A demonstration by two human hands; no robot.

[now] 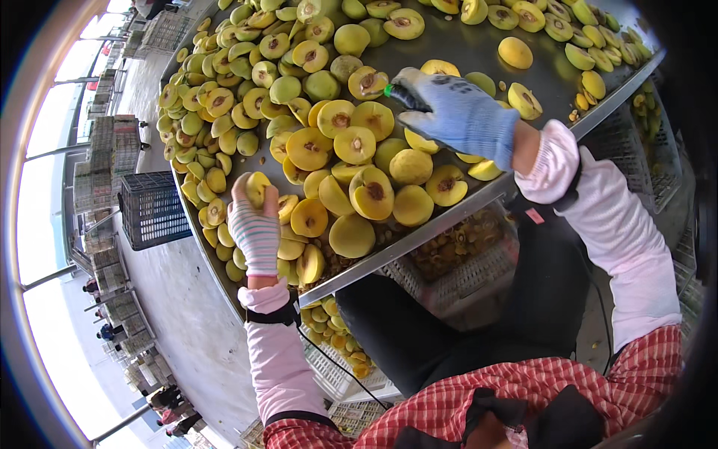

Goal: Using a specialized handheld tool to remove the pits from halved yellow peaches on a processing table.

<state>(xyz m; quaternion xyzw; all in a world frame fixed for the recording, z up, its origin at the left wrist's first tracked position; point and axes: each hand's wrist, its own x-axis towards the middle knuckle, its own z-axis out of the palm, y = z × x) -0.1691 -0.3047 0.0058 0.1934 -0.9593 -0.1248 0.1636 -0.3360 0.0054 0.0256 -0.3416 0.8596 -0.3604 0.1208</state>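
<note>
My left hand, in a striped knit glove with bare fingertips, closes around a yellow peach half at the table's left side. My right hand, in a blue knit glove, grips a small tool with a black and green handle. Its working end is hard to make out, close to a halved peach with a brown centre. Between my hands lie many cut peach halves, some showing hollows or brown pits, such as one large half. Greener halves are heaped at the far left.
The metal table has a raised rim in front of my knees. Beneath it, a crate holds brown pits and another crate holds yellow halves. A dark blue crate stands left of the table. Stacked crates and people are farther left.
</note>
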